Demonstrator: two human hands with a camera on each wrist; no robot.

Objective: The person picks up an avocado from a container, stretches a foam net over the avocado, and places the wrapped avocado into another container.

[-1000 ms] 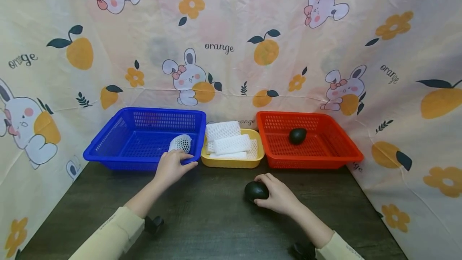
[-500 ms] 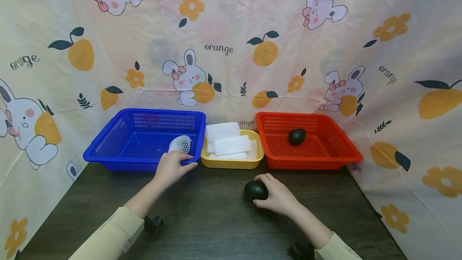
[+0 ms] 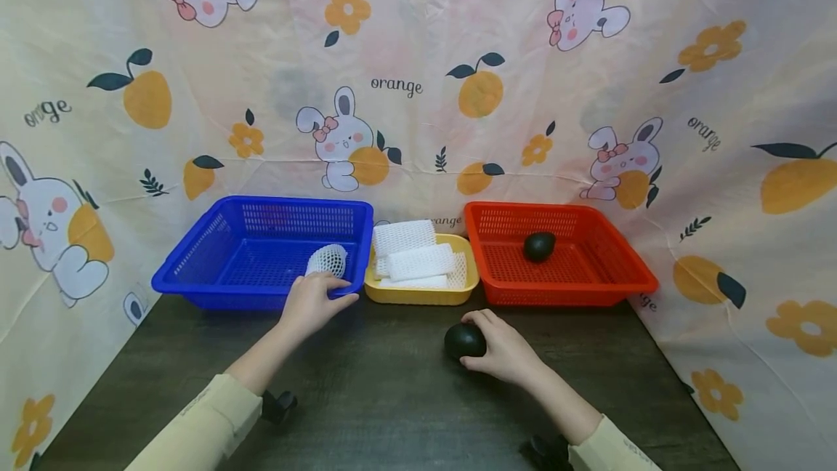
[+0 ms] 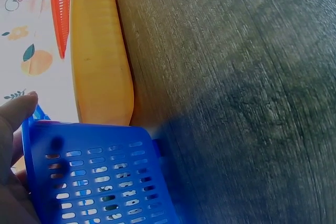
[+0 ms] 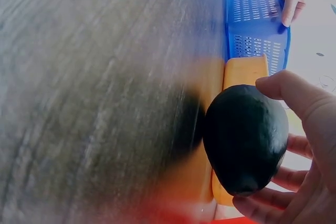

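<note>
avocado, likely firm and rather slippery, is best held around its middle; near the yellow tray it is clasped by the right hand; whether the blue basket is gripped by the left hand cannot be told.

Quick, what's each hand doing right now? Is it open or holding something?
Left hand: at the blue basket; can't tell if it's gripping.
Right hand: holding a dark green fruit.
</note>
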